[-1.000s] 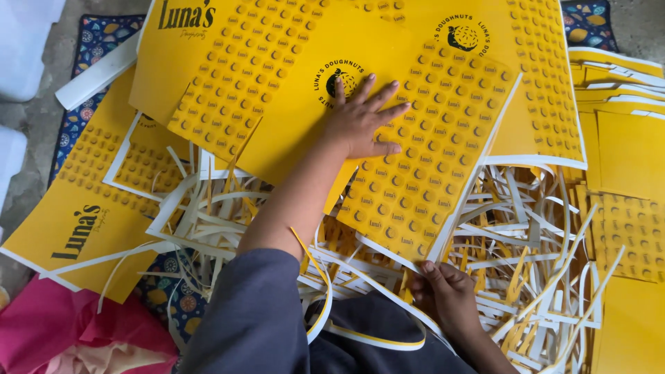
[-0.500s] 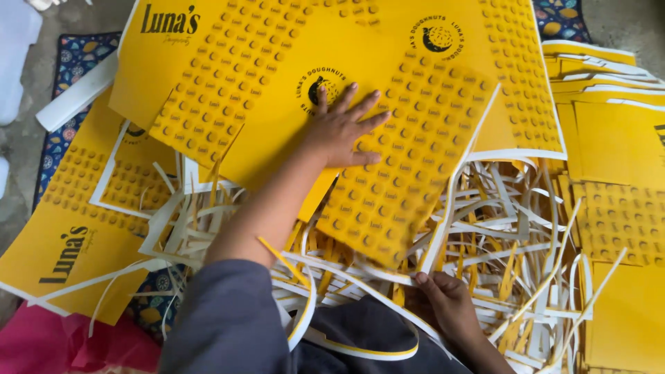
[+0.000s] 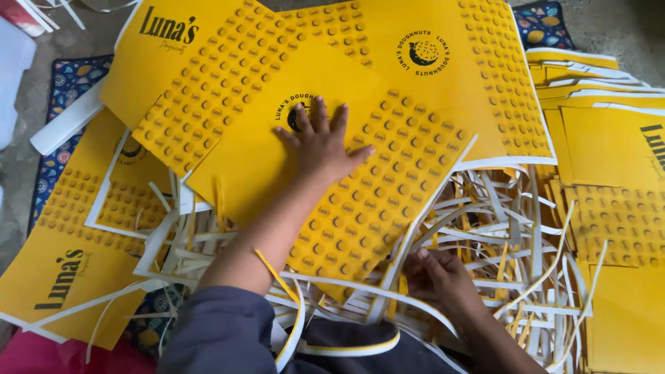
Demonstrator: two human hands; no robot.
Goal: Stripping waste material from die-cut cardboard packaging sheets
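We pressed our left hand (image 3: 322,149), fingers spread, on the yellow printed sheet (image 3: 346,187); our right hand (image 3: 440,277) pinched its lower edge among white paper strips (image 3: 499,228).

- Flat yellow printed cardboard sheet (image 3: 360,208), centre of frame: lower corner hidden under loose strips; part of its round black emblem covered by the left hand (image 3: 321,147).
- Right hand (image 3: 438,278), lower right of centre: fingertips tucked under the sheet's edge; whether they pinch it cannot be told.
- Heap of white and yellow paper offcut strips (image 3: 512,242), centre right: lower layers buried, count not readable.
- Stack of yellow card sheets (image 3: 609,138), right edge: cut off by the frame.
- Blue patterned floor mat (image 3: 66,97), upper left: mostly covered by sheets.
- Pink cloth (image 3: 41,357), lower left corner: cropped, kind unclear.
- Dark grey sleeve (image 3: 215,332), bottom edge: cut off.
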